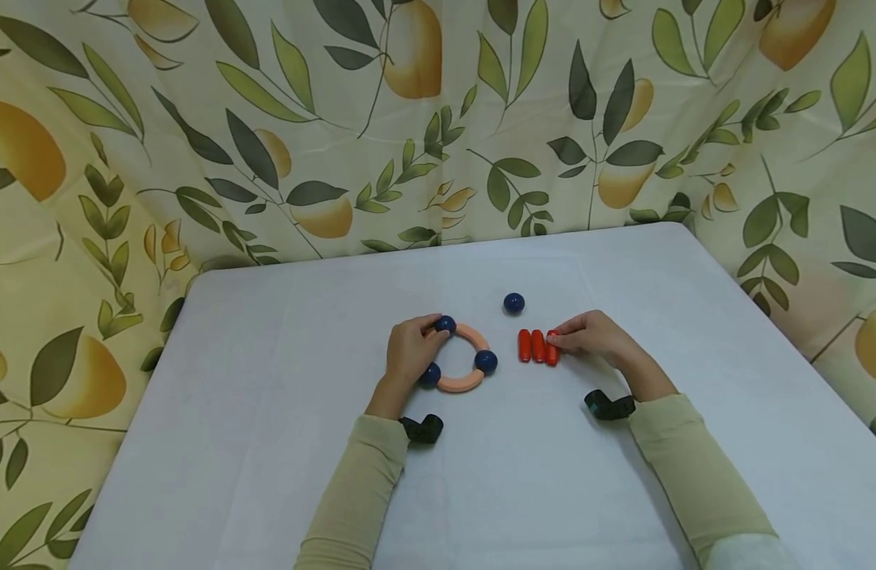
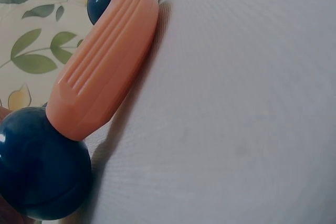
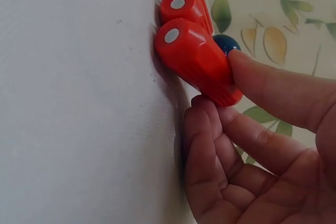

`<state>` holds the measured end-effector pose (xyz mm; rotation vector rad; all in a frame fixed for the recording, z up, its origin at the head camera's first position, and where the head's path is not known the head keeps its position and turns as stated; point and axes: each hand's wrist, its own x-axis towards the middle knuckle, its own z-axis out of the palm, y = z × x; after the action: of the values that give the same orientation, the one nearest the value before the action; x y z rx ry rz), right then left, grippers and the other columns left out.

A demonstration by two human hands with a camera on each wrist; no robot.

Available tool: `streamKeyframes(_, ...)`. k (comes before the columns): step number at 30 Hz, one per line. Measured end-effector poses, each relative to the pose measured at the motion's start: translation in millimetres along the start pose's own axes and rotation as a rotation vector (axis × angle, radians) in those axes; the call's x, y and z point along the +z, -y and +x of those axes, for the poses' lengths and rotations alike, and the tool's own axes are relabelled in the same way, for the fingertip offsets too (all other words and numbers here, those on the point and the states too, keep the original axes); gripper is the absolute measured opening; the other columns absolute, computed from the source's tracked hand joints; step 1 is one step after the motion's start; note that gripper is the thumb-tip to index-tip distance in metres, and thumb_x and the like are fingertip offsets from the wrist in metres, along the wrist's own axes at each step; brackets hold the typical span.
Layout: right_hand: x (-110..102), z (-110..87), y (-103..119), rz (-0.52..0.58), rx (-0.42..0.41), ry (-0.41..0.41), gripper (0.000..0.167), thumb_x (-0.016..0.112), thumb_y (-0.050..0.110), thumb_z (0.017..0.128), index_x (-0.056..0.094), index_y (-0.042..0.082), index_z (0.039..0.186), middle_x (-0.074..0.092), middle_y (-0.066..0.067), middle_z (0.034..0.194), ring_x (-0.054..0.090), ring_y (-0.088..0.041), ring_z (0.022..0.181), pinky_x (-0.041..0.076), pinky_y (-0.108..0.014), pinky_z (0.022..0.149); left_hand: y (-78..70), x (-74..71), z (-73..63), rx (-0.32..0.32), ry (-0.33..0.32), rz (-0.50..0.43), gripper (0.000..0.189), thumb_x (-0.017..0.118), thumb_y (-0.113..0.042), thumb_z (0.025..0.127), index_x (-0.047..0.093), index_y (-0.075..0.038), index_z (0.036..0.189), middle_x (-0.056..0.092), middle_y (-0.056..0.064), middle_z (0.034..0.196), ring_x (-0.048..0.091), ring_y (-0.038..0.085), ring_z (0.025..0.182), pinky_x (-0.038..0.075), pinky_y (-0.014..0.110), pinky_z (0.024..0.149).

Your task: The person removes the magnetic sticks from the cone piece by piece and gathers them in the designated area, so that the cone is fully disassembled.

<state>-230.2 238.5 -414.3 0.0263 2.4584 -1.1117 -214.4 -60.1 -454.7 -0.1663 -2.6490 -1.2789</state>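
My left hand grips the left side of a ring made of dark blue balls and curved peach rods. Its fingertips meet the ring's top ball, and the hand hides the ring's left stretch. Close up in the left wrist view, a ribbed peach rod joins two blue balls. With thumb and fingers, my right hand pinches the rightmost red rod. That rod's grey end disc shows in the right wrist view. Two more red rods lie side by side just left of it.
A single blue ball sits behind the red rods on a white-covered table. Leaf-and-fruit patterned cloth hangs along the table's back and sides. Small black cameras are strapped at both wrists.
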Motion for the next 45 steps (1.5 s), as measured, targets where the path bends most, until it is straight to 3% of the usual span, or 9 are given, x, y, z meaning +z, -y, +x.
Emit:
streamKeyframes(12, 1.6, 8.3, 5.3, -0.018, 0.092, -0.058, 0.042, 0.07, 0.028, 0.082, 0.064, -0.006, 0.106, 0.06, -0.003, 0.072, 0.051, -0.018, 0.069, 0.043, -0.026, 0.062, -3.0, -3.8, -0.7, -0.036, 0.018, -0.007, 0.032, 0.07, -0.02, 0.082, 0.067, -0.007, 0.112, 0.066, 0.007, 0.105, 0.06, 0.019, 0.099, 0.047, 0.032, 0.084)
streamKeyframes(21, 7.7, 1.8, 6.9, -0.036, 0.07, -0.116, 0.043, 0.07, 0.029, 0.082, 0.064, -0.008, 0.104, 0.06, -0.005, 0.075, 0.051, -0.019, 0.071, 0.043, -0.026, 0.061, -16.7, -11.8, -4.0, -0.058, 0.022, 0.055, 0.038, 0.068, -0.025, 0.084, 0.064, -0.008, 0.118, 0.063, 0.008, 0.113, 0.057, 0.022, 0.105, 0.043, 0.036, 0.09)
streamKeyframes(25, 8.0, -2.3, 5.9, -0.038, 0.037, -0.157, 0.044, 0.067, 0.03, 0.084, 0.063, -0.008, 0.107, 0.062, -0.01, 0.084, 0.052, -0.023, 0.078, 0.044, -0.028, 0.064, -28.0, -19.3, -8.9, -0.005, 0.077, 0.094, 0.038, 0.067, -0.026, 0.085, 0.064, -0.008, 0.118, 0.067, 0.009, 0.101, 0.06, 0.022, 0.084, 0.047, 0.035, 0.083)
streamKeyframes(27, 8.4, -4.7, 6.0, -0.024, 0.006, -0.213, 0.045, 0.064, 0.032, 0.086, 0.062, -0.007, 0.109, 0.063, -0.015, 0.092, 0.053, -0.026, 0.086, 0.045, -0.031, 0.07, -33.7, -22.1, -13.5, 0.019, 0.144, 0.134, 0.038, 0.066, -0.028, 0.085, 0.064, -0.008, 0.118, 0.067, 0.008, 0.1, 0.06, 0.022, 0.085, 0.046, 0.035, 0.082)
streamKeyframes(31, 14.2, -8.1, 10.3, 0.008, -0.067, -0.334, 0.044, 0.062, 0.034, 0.087, 0.062, -0.002, 0.112, 0.063, -0.016, 0.103, 0.053, -0.028, 0.094, 0.048, -0.038, 0.073, -43.2, -22.6, -23.1, 0.069, 0.328, 0.244, 0.037, 0.064, -0.03, 0.087, 0.064, -0.009, 0.117, 0.065, 0.004, 0.109, 0.058, 0.02, 0.102, 0.045, 0.033, 0.085)
streamKeyframes(35, 28.1, -11.7, 21.8, 0.008, -0.174, -0.309, 0.039, 0.064, 0.028, 0.087, 0.062, -0.002, 0.112, 0.064, -0.016, 0.102, 0.057, -0.028, 0.092, 0.049, -0.038, 0.076, -46.9, -18.5, -27.9, 0.147, 0.437, 0.37, 0.029, 0.061, -0.029, 0.087, 0.069, -0.011, 0.109, 0.065, -0.003, 0.108, 0.059, 0.012, 0.101, 0.045, 0.028, 0.085)
streamKeyframes(41, 54.1, -16.2, 39.0, 0.053, -0.285, -0.212, 0.033, 0.068, 0.017, 0.085, 0.063, -0.005, 0.109, 0.066, -0.015, 0.096, 0.063, -0.024, 0.082, 0.051, -0.029, 0.067, -42.9, -12.6, -30.3, 0.268, 0.454, 0.472, 0.031, 0.06, -0.038, 0.088, 0.071, -0.013, 0.102, 0.068, -0.006, 0.1, 0.061, 0.007, 0.096, 0.022, 0.032, 0.106)
streamKeyframes(43, 61.2, -16.6, 40.9, 0.062, -0.313, -0.2, 0.031, 0.068, 0.016, 0.084, 0.064, -0.005, 0.107, 0.067, -0.013, 0.094, 0.063, -0.022, 0.08, 0.051, -0.027, 0.066, -40.4, -11.4, -31.3, 0.327, 0.439, 0.46, 0.027, 0.059, -0.038, 0.089, 0.071, -0.014, 0.09, 0.069, -0.007, 0.087, 0.062, 0.005, 0.083, 0.017, 0.038, 0.108)
streamKeyframes(45, 67.2, -16.6, 40.6, 0.065, -0.348, -0.189, 0.029, 0.069, 0.014, 0.083, 0.065, -0.005, 0.105, 0.067, -0.013, 0.092, 0.063, -0.022, 0.079, 0.051, -0.028, 0.067, -38.4, -10.7, -32.8, 0.381, 0.42, 0.434, 0.023, 0.059, -0.035, 0.09, 0.068, -0.016, 0.08, 0.065, -0.009, 0.074, 0.058, 0.004, 0.069, 0.02, 0.041, 0.106)
